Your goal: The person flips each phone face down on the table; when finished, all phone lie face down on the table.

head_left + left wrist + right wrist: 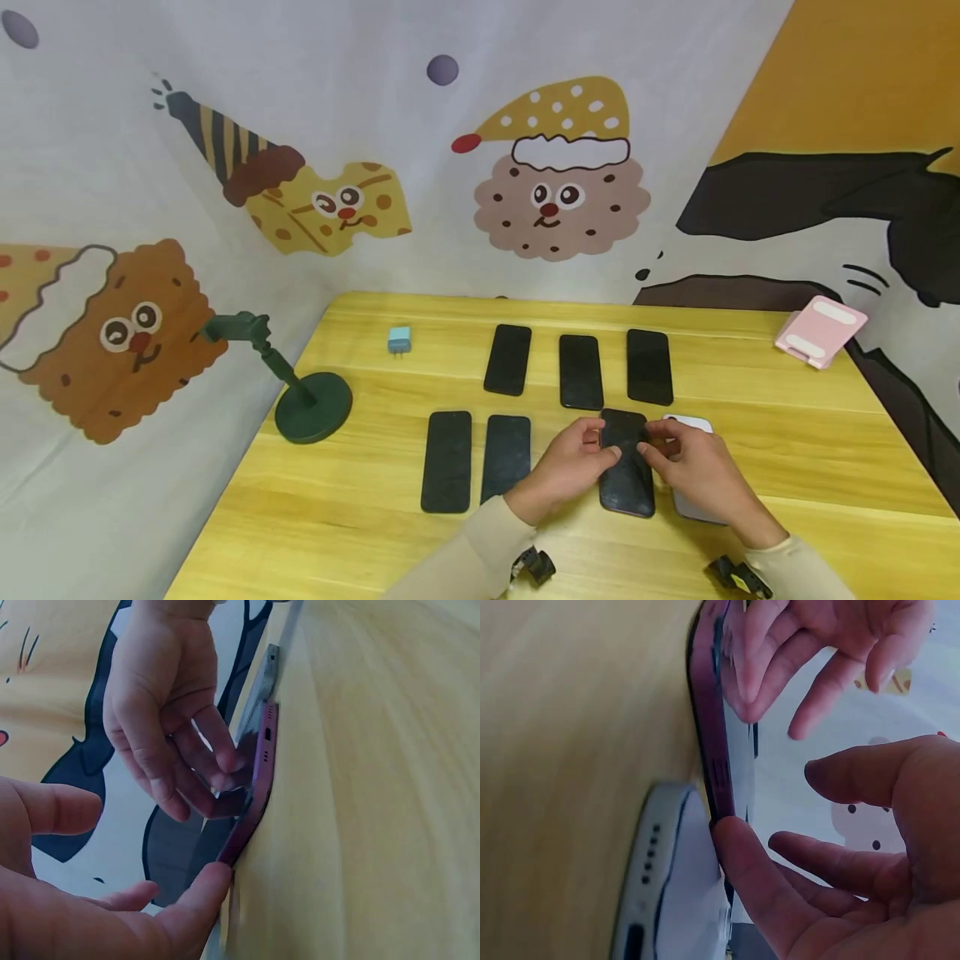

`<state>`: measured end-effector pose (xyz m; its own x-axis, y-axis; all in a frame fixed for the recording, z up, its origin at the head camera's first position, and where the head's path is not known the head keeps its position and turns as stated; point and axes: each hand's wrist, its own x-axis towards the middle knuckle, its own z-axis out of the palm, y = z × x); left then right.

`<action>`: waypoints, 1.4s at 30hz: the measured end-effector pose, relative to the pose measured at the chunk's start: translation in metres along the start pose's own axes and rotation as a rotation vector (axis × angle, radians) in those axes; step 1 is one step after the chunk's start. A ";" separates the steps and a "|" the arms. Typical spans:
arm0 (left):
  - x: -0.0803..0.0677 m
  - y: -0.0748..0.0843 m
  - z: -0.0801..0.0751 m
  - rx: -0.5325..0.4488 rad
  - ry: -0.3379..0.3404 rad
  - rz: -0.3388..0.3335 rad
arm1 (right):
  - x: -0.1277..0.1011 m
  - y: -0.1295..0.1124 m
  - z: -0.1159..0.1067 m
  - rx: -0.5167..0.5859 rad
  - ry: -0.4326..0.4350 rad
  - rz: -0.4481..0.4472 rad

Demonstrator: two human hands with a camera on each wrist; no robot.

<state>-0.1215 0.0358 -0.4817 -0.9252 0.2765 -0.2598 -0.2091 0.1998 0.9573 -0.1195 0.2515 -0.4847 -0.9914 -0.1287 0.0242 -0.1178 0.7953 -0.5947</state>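
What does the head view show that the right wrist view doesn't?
Only the head view shows the five other dark phones, such as the back-left phone, plus the green stand, blue charger and pink stand. Only the right wrist view shows the purple phone's side edge and the white phone's ports. Both show both hands touching the purple phone.

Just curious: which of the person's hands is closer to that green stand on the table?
Left. The left hand lies between the green stand and the right hand, which is farther off, over the white phone.
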 end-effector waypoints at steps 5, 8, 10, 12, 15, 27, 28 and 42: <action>0.002 -0.002 0.001 -0.089 -0.009 -0.007 | -0.002 -0.001 0.002 0.019 -0.025 0.033; 0.004 -0.004 0.000 -0.154 -0.014 -0.016 | -0.004 -0.003 0.002 0.036 -0.038 0.044; 0.004 -0.005 0.001 -0.184 -0.011 -0.019 | -0.006 -0.004 0.002 0.041 -0.038 0.046; 0.005 -0.006 0.001 -0.211 -0.005 -0.017 | -0.007 -0.006 0.002 0.040 -0.037 0.047; 0.005 -0.006 0.001 -0.257 0.004 -0.022 | -0.008 -0.007 0.002 0.039 -0.028 0.042; 0.004 -0.007 -0.004 -0.341 -0.005 -0.072 | -0.013 -0.019 0.009 0.037 0.004 0.000; 0.004 -0.007 -0.004 -0.345 -0.011 -0.063 | -0.013 -0.020 0.010 0.045 0.003 -0.004; 0.005 -0.007 -0.007 -0.438 -0.134 -0.020 | -0.013 -0.034 0.016 0.267 -0.086 0.021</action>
<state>-0.1271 0.0293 -0.4893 -0.8767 0.4012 -0.2654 -0.3673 -0.2020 0.9079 -0.1022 0.2170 -0.4774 -0.9836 -0.1730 -0.0519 -0.0669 0.6158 -0.7850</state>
